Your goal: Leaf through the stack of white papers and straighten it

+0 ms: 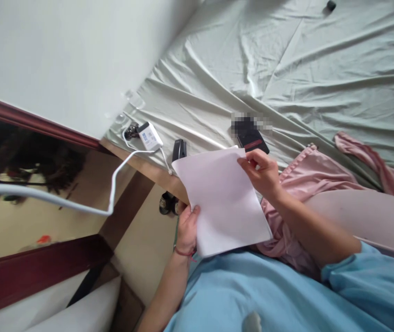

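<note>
A blank white sheet of paper [223, 200] is being held above the lap, at the bed's edge. Its lower left edge is being gripped by the left hand [187, 227], its upper right corner pinched by the right hand [262, 173]. Just behind, a dark phone [252, 138] and a white charger [149, 136] are lying on the green bed sheet [321, 69].
</note>
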Demonstrator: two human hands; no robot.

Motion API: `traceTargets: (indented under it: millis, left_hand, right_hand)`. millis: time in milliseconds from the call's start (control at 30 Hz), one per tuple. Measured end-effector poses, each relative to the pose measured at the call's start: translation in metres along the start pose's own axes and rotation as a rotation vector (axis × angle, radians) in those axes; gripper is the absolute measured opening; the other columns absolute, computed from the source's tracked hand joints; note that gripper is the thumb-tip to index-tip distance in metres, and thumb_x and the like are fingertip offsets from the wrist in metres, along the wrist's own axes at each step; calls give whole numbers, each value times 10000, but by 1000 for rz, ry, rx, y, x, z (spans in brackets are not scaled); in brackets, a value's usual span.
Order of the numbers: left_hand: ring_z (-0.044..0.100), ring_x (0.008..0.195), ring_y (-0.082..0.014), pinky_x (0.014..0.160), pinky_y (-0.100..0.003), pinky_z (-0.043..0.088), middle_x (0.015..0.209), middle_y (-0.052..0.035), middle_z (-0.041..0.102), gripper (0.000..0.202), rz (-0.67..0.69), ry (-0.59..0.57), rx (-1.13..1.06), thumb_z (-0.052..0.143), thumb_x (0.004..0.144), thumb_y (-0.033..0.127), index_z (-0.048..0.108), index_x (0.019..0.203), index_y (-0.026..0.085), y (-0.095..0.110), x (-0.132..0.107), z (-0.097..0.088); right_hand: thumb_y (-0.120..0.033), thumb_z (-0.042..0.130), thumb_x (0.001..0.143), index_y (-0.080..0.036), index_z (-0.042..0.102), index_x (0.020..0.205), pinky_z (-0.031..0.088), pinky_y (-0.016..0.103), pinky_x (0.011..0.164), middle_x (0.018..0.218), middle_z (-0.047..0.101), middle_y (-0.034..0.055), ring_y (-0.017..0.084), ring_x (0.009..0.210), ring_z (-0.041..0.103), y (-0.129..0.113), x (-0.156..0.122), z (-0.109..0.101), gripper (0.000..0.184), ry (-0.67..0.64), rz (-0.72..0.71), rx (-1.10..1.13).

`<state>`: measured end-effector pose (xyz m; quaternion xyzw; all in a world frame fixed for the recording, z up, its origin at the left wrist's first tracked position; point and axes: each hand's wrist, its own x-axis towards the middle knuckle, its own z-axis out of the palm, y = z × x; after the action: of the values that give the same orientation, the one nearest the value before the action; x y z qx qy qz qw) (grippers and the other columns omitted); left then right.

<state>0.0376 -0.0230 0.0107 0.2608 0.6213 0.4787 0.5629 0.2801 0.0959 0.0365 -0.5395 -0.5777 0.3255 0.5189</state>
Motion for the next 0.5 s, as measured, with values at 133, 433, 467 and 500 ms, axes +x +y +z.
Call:
traceTargets:
  millis: [133, 433, 467, 500]
  left_hand:
    - [666, 1144, -288, 1038, -419, 499, 1189, -126, 715, 578, 16, 3, 36, 816, 752, 561, 677, 1130, 147, 0, 2, 1]
    - [566, 1285, -275, 1125, -421, 416, 1372, -140, 602, 575, 273, 107, 287, 716, 869, 499, 574, 1342, 204, -17, 18, -11]
    - [525, 1344, -273, 1147, -412, 397, 1431, -136, 563, 613, 300, 124, 318, 723, 866, 488, 550, 1390, 221, -17, 18, -12]
    - [483, 1394, -270, 1159, -402, 387, 1484, -127, 523, 657, 318, 137, 338, 730, 864, 479, 518, 1437, 237, -16, 18, -12]
  right_hand:
    - [-456, 616, 920, -214, 680, 908, 354, 264, 570, 656, 533, -29, 124, 580, 443, 1, 0, 0, 250, -63, 172, 177]
    - [-402, 735, 848, -236, 680, 780, 493, 368, 891, 1166, 665, 81, 219, 1035, 589, -7, 4, -6, 187, -46, -55, 162]
    - [-432, 750, 836, -233, 677, 773, 495, 383, 924, 1199, 658, 88, 225, 1069, 593, -8, 5, -8, 221, -108, -35, 237]
    - [-461, 762, 826, -226, 673, 770, 497, 394, 949, 1216, 659, 95, 226, 1084, 604, -9, 7, -12, 257, -202, -8, 329]
